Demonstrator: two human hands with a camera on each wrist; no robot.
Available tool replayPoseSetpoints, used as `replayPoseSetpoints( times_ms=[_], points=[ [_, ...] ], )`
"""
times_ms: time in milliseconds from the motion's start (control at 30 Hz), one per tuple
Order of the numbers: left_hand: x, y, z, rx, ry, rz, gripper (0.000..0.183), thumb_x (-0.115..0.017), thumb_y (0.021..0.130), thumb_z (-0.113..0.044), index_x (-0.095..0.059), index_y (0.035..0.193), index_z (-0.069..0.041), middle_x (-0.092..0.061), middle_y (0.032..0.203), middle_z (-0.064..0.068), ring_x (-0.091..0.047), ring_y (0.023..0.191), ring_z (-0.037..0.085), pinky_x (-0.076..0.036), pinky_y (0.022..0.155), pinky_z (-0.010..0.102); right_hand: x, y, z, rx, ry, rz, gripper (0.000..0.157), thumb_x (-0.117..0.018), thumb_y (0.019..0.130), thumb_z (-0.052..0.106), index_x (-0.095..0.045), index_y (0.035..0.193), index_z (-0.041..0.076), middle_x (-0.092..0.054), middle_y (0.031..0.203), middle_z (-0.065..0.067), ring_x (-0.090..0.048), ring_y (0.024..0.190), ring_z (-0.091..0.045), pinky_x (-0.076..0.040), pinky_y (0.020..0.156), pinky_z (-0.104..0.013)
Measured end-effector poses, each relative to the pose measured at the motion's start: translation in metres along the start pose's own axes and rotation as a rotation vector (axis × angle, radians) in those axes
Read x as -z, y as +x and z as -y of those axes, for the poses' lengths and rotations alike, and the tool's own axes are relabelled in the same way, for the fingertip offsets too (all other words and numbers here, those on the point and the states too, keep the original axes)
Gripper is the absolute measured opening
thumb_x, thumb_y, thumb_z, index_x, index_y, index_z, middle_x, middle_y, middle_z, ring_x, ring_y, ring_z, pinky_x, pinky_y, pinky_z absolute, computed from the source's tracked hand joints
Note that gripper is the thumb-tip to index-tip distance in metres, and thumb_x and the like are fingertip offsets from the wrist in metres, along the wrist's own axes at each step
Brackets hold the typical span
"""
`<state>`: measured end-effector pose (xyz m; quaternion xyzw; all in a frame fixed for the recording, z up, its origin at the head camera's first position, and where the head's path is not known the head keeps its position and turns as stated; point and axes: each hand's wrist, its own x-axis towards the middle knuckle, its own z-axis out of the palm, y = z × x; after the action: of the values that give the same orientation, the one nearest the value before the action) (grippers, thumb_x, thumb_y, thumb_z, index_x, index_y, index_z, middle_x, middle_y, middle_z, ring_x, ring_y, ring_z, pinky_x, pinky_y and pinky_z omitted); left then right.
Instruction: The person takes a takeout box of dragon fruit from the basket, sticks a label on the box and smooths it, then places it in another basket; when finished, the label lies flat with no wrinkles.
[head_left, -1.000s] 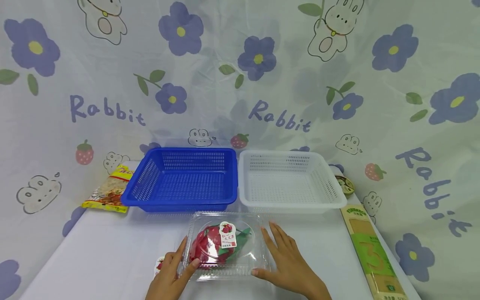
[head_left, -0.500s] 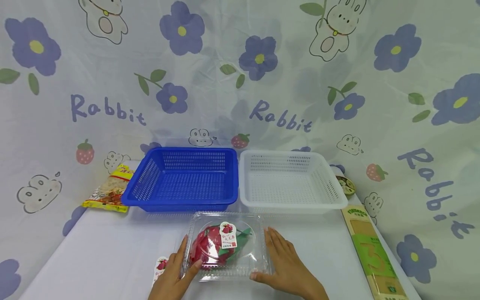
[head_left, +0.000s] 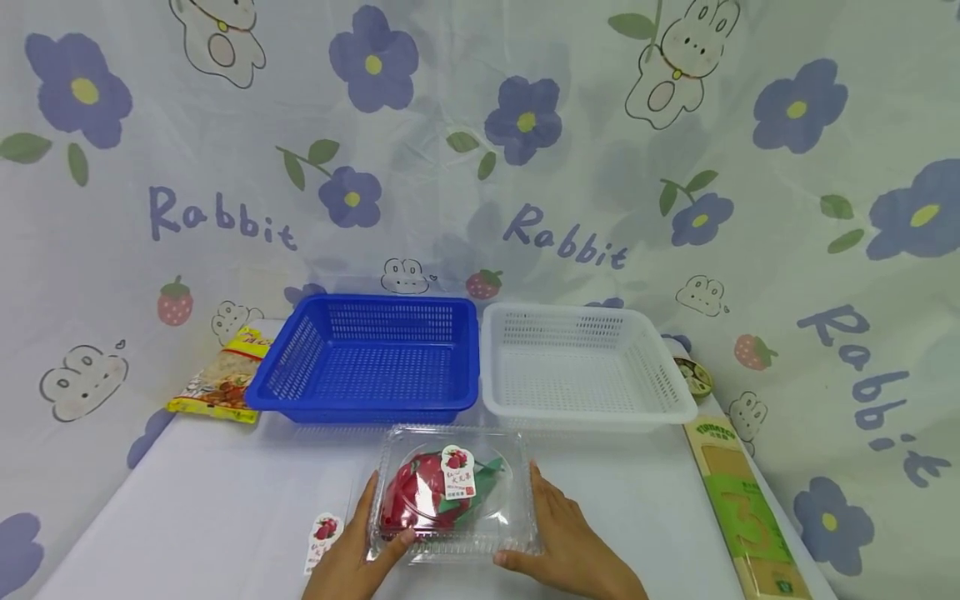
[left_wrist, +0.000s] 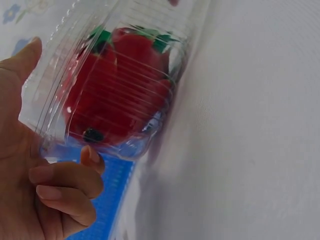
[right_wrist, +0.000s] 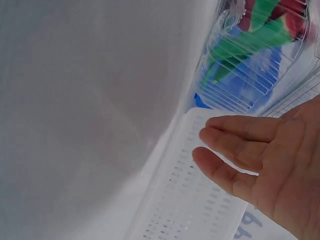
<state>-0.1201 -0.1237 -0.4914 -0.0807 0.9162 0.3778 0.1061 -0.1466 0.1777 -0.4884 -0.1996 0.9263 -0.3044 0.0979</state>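
A clear plastic clamshell box (head_left: 504,521) lies in the head view just in front of two baskets. Inside it is a red dragon fruit (head_left: 412,493) with green leaves; a white fruit label (head_left: 458,472) sits on the lid. My left hand (head_left: 352,542) grips the box's left edge, thumb over the front left corner; in the left wrist view several fingers (left_wrist: 70,181) curl below the rim. My right hand (head_left: 573,542) holds the right edge, its thumb at the front right corner. In the right wrist view three fingers (right_wrist: 235,155) stick out loosely beside the box.
A blue basket (head_left: 360,415) and a white basket (head_left: 588,410) stand side by side behind the box. A yellow food bag (head_left: 217,392) lies at left; a round tin (head_left: 696,379) and a long green noodle pack (head_left: 746,512) at right. A loose fruit label (head_left: 322,540) shows beside my left hand.
My right hand's fingers have drawn in against the box's right side, and the left thumb has slid slightly right along the front edge. The box has hardly moved.
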Motion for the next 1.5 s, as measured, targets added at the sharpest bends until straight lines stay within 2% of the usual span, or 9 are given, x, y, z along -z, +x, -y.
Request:
replayPoseSetpoints(
  times_ms=[67, 200, 333, 433, 600, 900, 1233, 1367, 1500],
  points=[
    [0.000, 0.000, 0.001, -0.003, -0.002, -0.007, 0.099, -0.056, 0.088, -0.067, -0.014, 0.160, -0.014, -0.047, 0.144, 0.031, -0.058, 0.113, 0.055, -0.049, 0.083, 0.067, -0.001, -0.001, 0.000, 0.013, 0.022, 0.012, 0.117, -0.066, 0.085, 0.063, 0.002, 0.158, 0.001, -0.031, 0.157, -0.023, -0.038, 0.137, -0.044, -0.033, 0.103, -0.071],
    [0.001, 0.000, 0.002, -0.017, -0.011, -0.021, 0.097, -0.058, 0.088, -0.065, -0.015, 0.159, -0.016, -0.050, 0.141, 0.031, -0.061, 0.110, 0.053, -0.050, 0.082, 0.066, -0.002, 0.000, 0.001, 0.041, 0.023, 0.029, 0.120, -0.067, 0.086, 0.060, 0.014, 0.157, 0.007, -0.050, 0.143, -0.022, -0.058, 0.119, -0.035, -0.050, 0.091, -0.062],
    [0.002, -0.001, 0.002, -0.033, -0.015, -0.035, 0.099, -0.060, 0.087, -0.065, -0.015, 0.160, -0.016, -0.047, 0.143, 0.032, -0.058, 0.114, 0.054, -0.050, 0.084, 0.067, -0.003, 0.001, 0.003, 0.047, 0.049, 0.052, 0.121, -0.068, 0.087, 0.057, 0.022, 0.156, 0.014, -0.059, 0.135, -0.019, -0.065, 0.108, -0.026, -0.055, 0.086, -0.055],
    [0.003, -0.003, 0.001, -0.050, -0.016, -0.054, 0.104, -0.063, 0.084, -0.067, -0.014, 0.160, -0.015, -0.043, 0.148, 0.031, -0.053, 0.122, 0.054, -0.048, 0.090, 0.066, -0.003, 0.001, 0.003, 0.030, 0.092, 0.074, 0.121, -0.069, 0.088, 0.054, 0.024, 0.155, 0.017, -0.055, 0.140, -0.019, -0.065, 0.110, -0.027, -0.054, 0.087, -0.056],
    [0.004, -0.004, -0.002, -0.057, -0.017, -0.086, 0.112, -0.067, 0.079, -0.070, -0.015, 0.160, -0.014, -0.040, 0.151, 0.028, -0.048, 0.129, 0.052, -0.045, 0.096, 0.064, -0.004, 0.002, 0.005, -0.018, 0.155, 0.103, 0.120, -0.068, 0.088, 0.053, 0.025, 0.155, 0.018, -0.042, 0.152, -0.021, -0.059, 0.119, -0.036, -0.050, 0.090, -0.062],
    [0.007, -0.004, -0.002, -0.034, -0.007, -0.072, 0.112, -0.068, 0.079, -0.069, -0.014, 0.160, -0.013, -0.040, 0.150, 0.030, -0.050, 0.126, 0.053, -0.046, 0.094, 0.065, -0.004, 0.000, 0.009, -0.005, 0.197, 0.103, 0.119, -0.069, 0.089, 0.049, 0.026, 0.155, 0.020, -0.030, 0.159, -0.019, -0.052, 0.128, -0.036, -0.047, 0.095, -0.061],
    [0.013, -0.009, -0.004, -0.044, -0.029, -0.081, 0.113, -0.070, 0.077, -0.069, -0.015, 0.160, -0.015, -0.042, 0.149, 0.029, -0.051, 0.124, 0.052, -0.047, 0.093, 0.065, -0.003, -0.002, 0.015, -0.010, 0.251, 0.110, 0.119, -0.071, 0.089, 0.045, 0.026, 0.155, 0.024, -0.033, 0.158, -0.016, -0.057, 0.122, -0.034, -0.050, 0.088, -0.063],
    [0.014, -0.011, -0.006, -0.034, -0.023, -0.085, 0.113, -0.070, 0.077, -0.069, -0.015, 0.160, -0.016, -0.043, 0.149, 0.029, -0.052, 0.123, 0.053, -0.047, 0.092, 0.065, -0.001, -0.003, 0.017, -0.020, 0.248, 0.109, 0.119, -0.071, 0.089, 0.046, 0.027, 0.154, 0.027, -0.032, 0.159, -0.016, -0.057, 0.121, -0.033, -0.051, 0.088, -0.062],
    [0.014, -0.012, -0.007, -0.052, -0.026, -0.108, 0.112, -0.070, 0.077, -0.069, -0.016, 0.160, -0.015, -0.044, 0.148, 0.028, -0.052, 0.124, 0.052, -0.047, 0.093, 0.065, 0.002, -0.004, 0.019, -0.029, 0.240, 0.109, 0.119, -0.071, 0.089, 0.047, 0.027, 0.154, 0.027, -0.032, 0.158, -0.016, -0.057, 0.122, -0.035, -0.050, 0.087, -0.063]
  ],
)
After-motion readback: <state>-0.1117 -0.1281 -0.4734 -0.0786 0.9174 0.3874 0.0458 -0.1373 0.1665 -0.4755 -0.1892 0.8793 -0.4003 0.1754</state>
